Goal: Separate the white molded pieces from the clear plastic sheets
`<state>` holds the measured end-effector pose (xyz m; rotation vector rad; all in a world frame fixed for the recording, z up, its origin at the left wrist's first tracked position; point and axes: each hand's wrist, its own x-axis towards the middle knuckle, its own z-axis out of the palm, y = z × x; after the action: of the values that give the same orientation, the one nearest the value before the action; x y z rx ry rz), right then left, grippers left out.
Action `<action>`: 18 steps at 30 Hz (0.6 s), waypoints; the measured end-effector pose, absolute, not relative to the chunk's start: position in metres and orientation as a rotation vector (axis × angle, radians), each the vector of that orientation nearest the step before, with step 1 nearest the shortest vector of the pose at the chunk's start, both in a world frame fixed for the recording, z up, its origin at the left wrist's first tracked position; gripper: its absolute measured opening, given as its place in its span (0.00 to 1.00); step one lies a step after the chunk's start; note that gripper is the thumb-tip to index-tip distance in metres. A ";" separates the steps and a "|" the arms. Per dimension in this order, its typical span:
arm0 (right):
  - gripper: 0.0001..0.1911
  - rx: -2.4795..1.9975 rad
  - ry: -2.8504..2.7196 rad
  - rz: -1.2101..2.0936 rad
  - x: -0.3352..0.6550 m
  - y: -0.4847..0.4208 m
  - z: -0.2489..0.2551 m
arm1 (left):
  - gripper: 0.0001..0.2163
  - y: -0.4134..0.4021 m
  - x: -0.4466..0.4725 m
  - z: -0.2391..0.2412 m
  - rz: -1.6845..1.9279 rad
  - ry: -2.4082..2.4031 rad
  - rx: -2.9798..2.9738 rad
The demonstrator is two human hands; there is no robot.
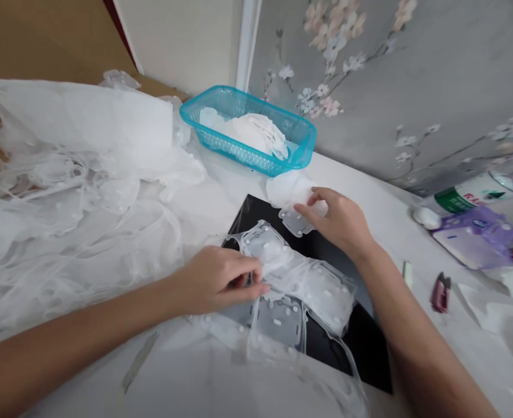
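Translucent white rubbery sheet of joined studded squares, spread over a black mat. Pinched at its upper-left square by the left hand: thumb and fingertips closed tight on the film, with the rest of the sheet trailing right of and below those fingers. Right hand curled nearly shut, fingertips clamped on one loose square piece, hanging just under them, apart from the sheet and close above its top edge. Just beyond the right fingertips, a small white pad; touching the piece or not, cannot tell. Farther out past those fingers, a turquoise basket holding a stack of white pieces. Left of the left hand's knuckles, a big heap of thin white offcuts. Well right of the right wrist, small maroon clippers, a purple box and a lying bottle.
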<state>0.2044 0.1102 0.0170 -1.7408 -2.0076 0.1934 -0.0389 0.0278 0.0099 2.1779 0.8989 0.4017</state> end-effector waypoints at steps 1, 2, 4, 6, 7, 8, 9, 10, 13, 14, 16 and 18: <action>0.14 -1.780 -2.103 0.180 0.204 0.109 0.018 | 0.13 0.028 -0.039 0.011 0.437 0.975 2.111; 0.15 -1.805 -2.144 0.157 0.202 0.107 0.020 | 0.12 0.028 -0.039 0.012 0.490 1.069 2.041; 0.17 -1.802 -2.125 0.126 0.197 0.103 0.025 | 0.11 0.029 -0.040 0.012 0.648 1.294 1.927; 0.15 -1.732 -2.077 0.105 0.190 0.097 0.030 | 0.11 0.032 -0.040 0.008 0.792 1.492 1.856; 0.13 -1.682 -2.059 0.109 0.185 0.094 0.032 | 0.13 0.034 -0.041 0.006 0.838 1.563 1.834; 0.12 -1.630 -2.073 0.141 0.180 0.090 0.034 | 0.15 0.036 -0.041 0.003 0.856 1.612 1.822; 0.11 -1.574 -2.127 0.201 0.175 0.086 0.035 | 0.18 0.039 -0.042 0.001 0.844 1.642 1.825; 0.10 -1.516 -2.219 0.282 0.170 0.081 0.036 | 0.20 0.041 -0.043 -0.001 0.806 1.651 1.850; 0.10 -1.318 -2.581 0.527 0.157 0.069 0.039 | 0.16 0.046 -0.044 -0.005 0.679 1.631 2.005; 0.09 -1.255 -2.665 0.586 0.155 0.066 0.040 | 0.12 0.047 -0.044 -0.006 0.670 1.609 2.042; 0.07 -1.178 -2.746 0.671 0.152 0.063 0.042 | 0.08 0.046 -0.044 -0.005 0.703 1.561 2.016; 0.08 -1.151 -2.760 0.713 0.153 0.061 0.043 | 0.09 0.045 -0.044 -0.003 0.764 1.504 1.878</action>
<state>0.1528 0.0613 0.0429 -1.1508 -2.7600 0.7132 -0.0437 0.0450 -0.0031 1.8781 1.5041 0.7640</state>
